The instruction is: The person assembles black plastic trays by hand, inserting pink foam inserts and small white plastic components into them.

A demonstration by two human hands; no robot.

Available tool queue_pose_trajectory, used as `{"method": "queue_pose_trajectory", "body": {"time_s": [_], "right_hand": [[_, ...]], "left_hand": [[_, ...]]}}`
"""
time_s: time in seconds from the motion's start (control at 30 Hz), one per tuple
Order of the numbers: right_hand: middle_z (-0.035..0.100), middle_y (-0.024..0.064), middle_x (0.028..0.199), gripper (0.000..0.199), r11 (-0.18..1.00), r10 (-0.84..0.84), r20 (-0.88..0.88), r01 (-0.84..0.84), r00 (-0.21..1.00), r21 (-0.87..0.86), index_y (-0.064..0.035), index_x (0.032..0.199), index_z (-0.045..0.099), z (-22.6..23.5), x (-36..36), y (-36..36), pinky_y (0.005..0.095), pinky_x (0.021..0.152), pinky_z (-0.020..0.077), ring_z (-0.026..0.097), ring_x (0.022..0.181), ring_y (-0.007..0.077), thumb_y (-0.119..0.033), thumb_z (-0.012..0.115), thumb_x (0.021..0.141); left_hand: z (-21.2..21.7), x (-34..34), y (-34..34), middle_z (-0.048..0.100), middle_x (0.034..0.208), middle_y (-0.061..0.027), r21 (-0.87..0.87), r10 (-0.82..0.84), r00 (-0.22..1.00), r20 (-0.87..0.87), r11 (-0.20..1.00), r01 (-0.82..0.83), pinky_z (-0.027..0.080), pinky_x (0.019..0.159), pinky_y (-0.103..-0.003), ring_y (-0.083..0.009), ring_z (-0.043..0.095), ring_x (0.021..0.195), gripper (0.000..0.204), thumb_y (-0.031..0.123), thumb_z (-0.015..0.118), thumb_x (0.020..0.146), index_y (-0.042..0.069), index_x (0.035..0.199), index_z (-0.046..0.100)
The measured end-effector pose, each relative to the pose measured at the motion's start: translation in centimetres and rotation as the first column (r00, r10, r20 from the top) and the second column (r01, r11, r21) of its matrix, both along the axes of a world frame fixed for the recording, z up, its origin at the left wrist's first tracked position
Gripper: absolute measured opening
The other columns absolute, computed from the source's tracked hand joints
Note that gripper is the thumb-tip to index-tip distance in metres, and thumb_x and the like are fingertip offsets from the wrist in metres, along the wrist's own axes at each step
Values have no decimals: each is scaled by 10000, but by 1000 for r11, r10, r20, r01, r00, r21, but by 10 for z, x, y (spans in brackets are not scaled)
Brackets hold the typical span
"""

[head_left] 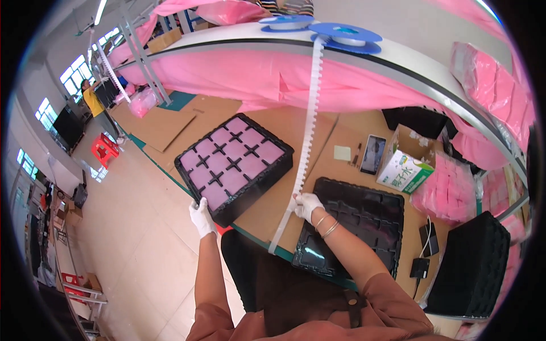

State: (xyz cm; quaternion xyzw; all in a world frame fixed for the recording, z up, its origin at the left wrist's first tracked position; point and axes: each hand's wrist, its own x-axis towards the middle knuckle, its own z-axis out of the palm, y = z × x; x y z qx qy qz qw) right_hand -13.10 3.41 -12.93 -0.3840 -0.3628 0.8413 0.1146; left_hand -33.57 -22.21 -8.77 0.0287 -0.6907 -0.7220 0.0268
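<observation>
My left hand (202,218), in a white glove, grips the near left corner of a black tray (259,179). Square pink pads (224,179) fill its compartments, with black cross-shaped dividers between them. My right hand (307,206), also gloved, pinches a long white notched strip (311,108). The strip hangs down from a blue reel (346,31) on the shelf above, and its lower end reaches the table's near edge. Beside my right forearm lies a second black tray (364,207) with dark compartments; the forearm covers part of it.
On the cardboard-covered table (216,108) are a phone (372,153), an open carton (405,165), a beige paper square (342,153) and bagged pink pads (446,187). More black trays (472,267) stand at the right. A person in yellow (94,102) is far left, near a red stool (105,149).
</observation>
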Motion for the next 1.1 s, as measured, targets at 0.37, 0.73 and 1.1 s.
{"method": "queue_pose_trajectory", "body": {"time_s": [0.37, 0.73, 1.1], "right_hand": [[569, 51, 743, 67, 975, 178, -109, -161, 978, 151, -54, 898, 580, 48, 50, -67, 226, 450, 410, 560, 540, 128, -117, 563, 881], [566, 58, 794, 76, 982, 179, -190, -166, 965, 86, -59, 957, 540, 57, 92, -77, 241, 506, 426, 584, 597, 179, -67, 530, 882], [591, 22, 751, 130, 946, 77, -62, -53, 995, 321, -29, 959, 603, 53, 115, -85, 209, 512, 421, 561, 573, 104, -115, 617, 863]], "left_hand": [[19, 33, 13, 593, 1084, -182, -105, 78, 996, 36, 992, -73, 466, 848, -345, -231, 591, 943, 483, 227, 661, 840, -69, 1195, 523], [3, 13, 15, 596, 1064, -179, -159, 127, 992, -18, 979, -129, 477, 827, -345, -233, 601, 927, 494, 263, 677, 835, -55, 1186, 540], [36, 115, 37, 561, 1056, -157, -384, -61, 869, -491, 910, -154, 461, 857, -381, -297, 575, 951, 418, 265, 673, 839, 41, 1175, 566]]}}
